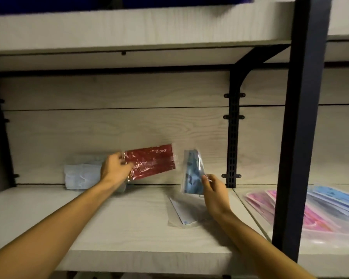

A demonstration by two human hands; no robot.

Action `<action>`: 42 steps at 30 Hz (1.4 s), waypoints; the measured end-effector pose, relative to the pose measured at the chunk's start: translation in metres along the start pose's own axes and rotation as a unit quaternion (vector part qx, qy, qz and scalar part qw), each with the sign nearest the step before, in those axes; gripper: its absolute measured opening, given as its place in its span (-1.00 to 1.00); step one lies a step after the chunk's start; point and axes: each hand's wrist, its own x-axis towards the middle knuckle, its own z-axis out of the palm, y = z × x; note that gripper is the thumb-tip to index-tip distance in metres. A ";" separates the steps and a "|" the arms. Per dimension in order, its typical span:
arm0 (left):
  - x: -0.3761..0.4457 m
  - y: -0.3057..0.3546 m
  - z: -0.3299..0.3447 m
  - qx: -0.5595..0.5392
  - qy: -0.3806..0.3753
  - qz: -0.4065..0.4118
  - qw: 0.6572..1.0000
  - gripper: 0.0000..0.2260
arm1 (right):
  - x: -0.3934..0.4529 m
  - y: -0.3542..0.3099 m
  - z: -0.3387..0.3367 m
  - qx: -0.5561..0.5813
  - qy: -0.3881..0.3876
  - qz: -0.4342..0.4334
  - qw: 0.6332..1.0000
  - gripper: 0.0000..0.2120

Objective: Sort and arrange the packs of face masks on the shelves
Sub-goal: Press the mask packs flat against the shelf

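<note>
My left hand grips the shiny red plastic mask pack; my right hand, beside it, pinches the blue patterned mask pack. Both look light, floppy and slippery, so I'd hold the edges.

Shop: display shelves of mask packs

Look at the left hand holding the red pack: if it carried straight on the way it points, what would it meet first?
Probably the back panel of the shelf. The left hand points up and away with the red pack leading, so the pack would likely touch the panel first; depth is hard to judge.
</note>
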 end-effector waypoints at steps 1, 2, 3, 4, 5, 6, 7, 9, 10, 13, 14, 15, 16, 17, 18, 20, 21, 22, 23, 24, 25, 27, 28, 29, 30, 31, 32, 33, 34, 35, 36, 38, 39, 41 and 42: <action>-0.005 -0.005 -0.004 -0.046 -0.001 -0.040 0.998 -0.70 | 0.000 -0.001 0.001 0.037 -0.003 0.006 0.999 -0.74; -0.010 -0.011 -0.007 -0.090 -0.001 -0.075 0.993 -0.65 | -0.001 -0.002 0.003 0.069 -0.008 0.015 0.997 -0.72; -0.017 -0.015 -0.010 -0.135 -0.004 -0.103 0.986 -0.63 | -0.002 -0.004 0.004 0.104 -0.015 0.027 0.994 -0.70; -0.026 -0.017 -0.012 -0.176 -0.013 -0.125 0.976 -0.63 | -0.003 -0.007 0.006 0.133 -0.025 0.043 0.990 -0.68; -0.035 -0.018 -0.014 -0.210 -0.028 -0.143 0.967 -0.61 | -0.005 -0.011 0.007 0.164 -0.035 0.059 0.984 -0.65; -0.045 -0.018 -0.016 -0.232 -0.042 -0.157 0.959 -0.60 | -0.007 -0.014 0.009 0.192 -0.045 0.076 0.977 -0.62; -0.054 -0.017 -0.019 -0.243 -0.055 -0.168 0.954 -0.61 | -0.009 -0.019 0.009 0.221 -0.054 0.092 0.969 -0.60; -0.065 -0.019 -0.024 -0.257 -0.078 -0.191 0.944 -0.67 | -0.014 -0.025 0.007 0.255 -0.076 0.113 0.957 -0.63; -0.069 -0.021 -0.026 -0.264 -0.087 -0.207 0.938 -0.68 | -0.016 -0.026 0.007 0.258 -0.093 0.115 0.955 -0.68; -0.080 -0.024 -0.029 -0.253 -0.106 -0.238 0.932 -0.69 | -0.020 -0.023 0.007 0.208 -0.131 0.105 0.964 -0.80; -0.084 -0.025 -0.030 -0.236 -0.110 -0.240 0.935 -0.70 | -0.022 -0.022 0.006 0.188 -0.138 0.100 0.967 -0.79; -0.088 -0.025 -0.031 -0.223 -0.115 -0.242 0.937 -0.70 | -0.025 -0.023 0.005 0.173 -0.145 0.097 0.969 -0.77; -0.093 -0.025 -0.033 -0.214 -0.123 -0.244 0.938 -0.70 | -0.029 -0.024 0.003 0.162 -0.149 0.096 0.971 -0.77; -0.097 -0.026 -0.035 -0.205 -0.135 -0.242 0.939 -0.68 | -0.034 -0.027 0.001 0.157 -0.150 0.097 0.971 -0.78; -0.101 -0.026 -0.037 -0.198 -0.146 -0.238 0.940 -0.65 | -0.040 -0.029 -0.002 0.153 -0.152 0.099 0.971 -0.78; -0.108 -0.026 -0.041 -0.192 -0.167 -0.228 0.940 -0.63 | -0.050 -0.032 -0.007 0.141 -0.153 0.095 0.973 -0.76; -0.111 -0.024 -0.043 -0.191 -0.174 -0.222 0.940 -0.64 | -0.055 -0.035 -0.011 0.137 -0.152 0.092 0.975 -0.75; -0.116 -0.021 -0.045 -0.191 -0.179 -0.217 0.941 -0.66 | -0.060 -0.038 -0.015 0.137 -0.149 0.090 0.975 -0.75; -0.120 -0.018 -0.046 -0.191 -0.182 -0.210 0.941 -0.69 | -0.067 -0.043 -0.020 0.139 -0.146 0.090 0.975 -0.77; -0.126 -0.015 -0.048 -0.186 -0.186 -0.204 0.943 -0.73 | -0.074 -0.047 -0.024 0.140 -0.144 0.089 0.976 -0.79; -0.132 -0.012 -0.050 -0.185 -0.193 -0.197 0.943 -0.78 | -0.082 -0.052 -0.029 0.142 -0.143 0.086 0.976 -0.82; -0.146 -0.009 -0.051 -0.183 -0.200 -0.185 0.945 -0.81 | -0.099 -0.060 -0.039 0.149 -0.142 0.085 0.975 -0.85; -0.154 -0.008 -0.053 -0.177 -0.203 -0.181 0.946 -0.82 | -0.107 -0.064 -0.045 0.152 -0.141 0.088 0.974 -0.82; -0.164 -0.007 -0.055 -0.172 -0.210 -0.175 0.946 -0.83 | -0.115 -0.068 -0.051 0.154 -0.140 0.091 0.974 -0.77; -0.173 -0.006 -0.057 -0.168 -0.223 -0.169 0.945 -0.84 | -0.123 -0.071 -0.056 0.152 -0.138 0.093 0.974 -0.73; -0.180 -0.007 -0.059 -0.167 -0.235 -0.164 0.943 -0.84 | -0.132 -0.075 -0.063 0.152 -0.136 0.094 0.974 -0.70; -0.187 -0.007 -0.060 -0.173 -0.247 -0.160 0.940 -0.83 | -0.142 -0.076 -0.069 0.152 -0.132 0.097 0.975 -0.68; -0.193 -0.009 -0.059 -0.186 -0.252 -0.160 0.936 -0.81 | -0.153 -0.080 -0.077 0.154 -0.128 0.097 0.975 -0.68; -0.200 -0.009 -0.056 -0.200 -0.258 -0.161 0.931 -0.77 | -0.164 -0.081 -0.085 0.151 -0.123 0.096 0.976 -0.69; -0.208 -0.010 -0.052 -0.211 -0.265 -0.162 0.927 -0.74 | -0.176 -0.083 -0.093 0.139 -0.119 0.093 0.979 -0.69; -0.216 -0.010 -0.047 -0.219 -0.274 -0.161 0.923 -0.71 | -0.187 -0.083 -0.103 0.119 -0.117 0.090 0.982 -0.69; -0.236 -0.002 -0.036 -0.234 -0.303 -0.159 0.910 -0.66 | -0.211 -0.081 -0.121 0.090 -0.105 0.083 0.987 -0.73; -0.247 0.003 -0.030 -0.244 -0.318 -0.158 0.902 -0.62 | -0.223 -0.080 -0.131 0.084 -0.104 0.080 0.988 -0.76; -0.268 0.014 -0.015 -0.259 -0.347 -0.154 0.888 -0.54 | -0.243 -0.077 -0.154 0.062 -0.102 0.081 0.990 -0.78; -0.278 0.022 -0.007 -0.260 -0.365 -0.146 0.882 -0.51 | -0.252 -0.077 -0.167 0.047 -0.093 0.082 0.991 -0.79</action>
